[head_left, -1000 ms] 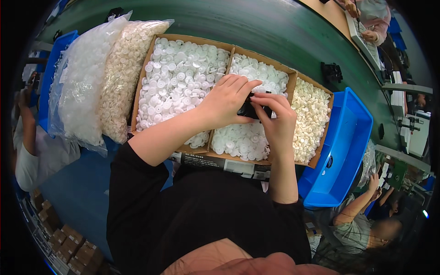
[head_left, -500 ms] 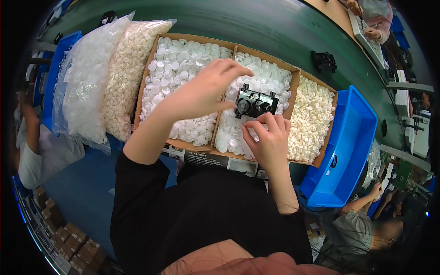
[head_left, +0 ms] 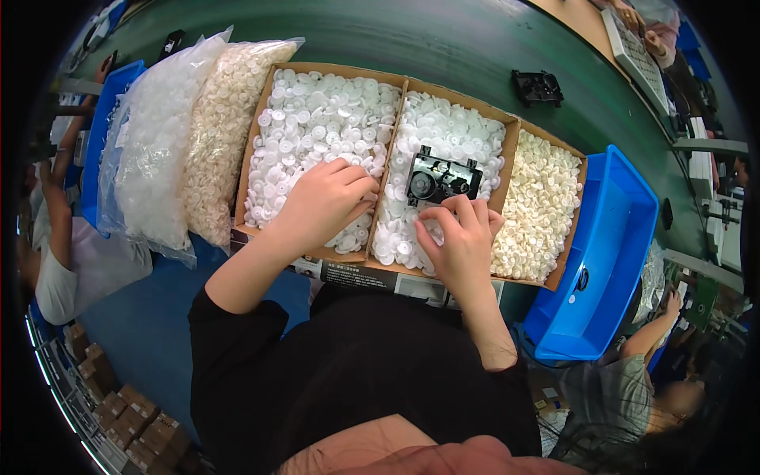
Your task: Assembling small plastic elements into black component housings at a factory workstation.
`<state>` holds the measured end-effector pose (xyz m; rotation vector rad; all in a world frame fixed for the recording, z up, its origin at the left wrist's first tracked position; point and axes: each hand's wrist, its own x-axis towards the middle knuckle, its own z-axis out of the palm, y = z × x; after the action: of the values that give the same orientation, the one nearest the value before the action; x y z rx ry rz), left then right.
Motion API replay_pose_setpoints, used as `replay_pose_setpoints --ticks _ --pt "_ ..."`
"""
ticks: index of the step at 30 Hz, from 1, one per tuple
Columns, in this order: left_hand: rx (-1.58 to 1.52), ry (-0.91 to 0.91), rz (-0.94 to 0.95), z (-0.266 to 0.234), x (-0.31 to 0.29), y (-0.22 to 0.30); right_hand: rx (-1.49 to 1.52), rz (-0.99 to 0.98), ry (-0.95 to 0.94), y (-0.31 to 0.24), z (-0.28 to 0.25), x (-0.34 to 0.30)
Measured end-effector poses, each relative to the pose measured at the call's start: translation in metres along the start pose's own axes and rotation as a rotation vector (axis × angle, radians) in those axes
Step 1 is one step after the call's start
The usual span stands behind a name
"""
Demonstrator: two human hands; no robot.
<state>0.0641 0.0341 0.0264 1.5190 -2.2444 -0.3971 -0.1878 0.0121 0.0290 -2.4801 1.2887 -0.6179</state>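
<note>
A small black mechanism (head_left: 445, 176) with round gears and side tabs lies on the white plastic gears (head_left: 455, 119) in the middle compartment of a cardboard box. Just below its lower edge is my right hand (head_left: 465, 241), thumb and fingers curled together; anything between the tips is too small to make out. My left hand (head_left: 331, 202) hovers low over the white round parts (head_left: 317, 111) in the left compartment. Its fingers are bent and pressed together beside the cardboard divider (head_left: 388, 162), and their tips are partly hidden.
Cream-coloured small parts (head_left: 538, 202) fill the right compartment. A blue bin (head_left: 590, 269) stands beyond it. Two clear bags of parts (head_left: 158, 142) lean at the left. Another black mechanism (head_left: 538, 87) rests on the green table (head_left: 443, 39). Co-workers sit on both sides.
My left hand has dropped from beside the black mechanism down to the left compartment, and its fingers have closed. The right hand has barely moved. The far black mechanism has shifted left along the table.
</note>
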Motion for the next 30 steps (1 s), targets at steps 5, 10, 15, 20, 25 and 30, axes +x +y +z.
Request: replay_pose_setpoints --ticks 5,10,15,20,25,30 --pt "0.004 0.079 0.020 0.008 -0.002 -0.003 -0.013 0.016 0.063 0.010 -0.019 0.004" --pt "-0.040 0.093 -0.009 -0.005 -0.002 -0.004 -0.079 0.078 0.226 0.032 -0.026 0.023" --pt "-0.319 0.233 -0.103 -0.023 0.003 -0.006 -0.101 0.157 0.147 0.049 -0.042 0.018" --pt "-0.379 0.235 -0.042 -0.027 0.022 0.003 -0.081 0.110 0.070 0.052 -0.041 0.012" --pt "-0.523 0.163 0.042 -0.023 0.048 0.026 -0.163 0.166 0.033 0.035 -0.029 0.015" --pt "-0.535 0.149 0.067 -0.008 0.066 0.035 -0.029 0.246 -0.047 0.035 -0.038 0.017"
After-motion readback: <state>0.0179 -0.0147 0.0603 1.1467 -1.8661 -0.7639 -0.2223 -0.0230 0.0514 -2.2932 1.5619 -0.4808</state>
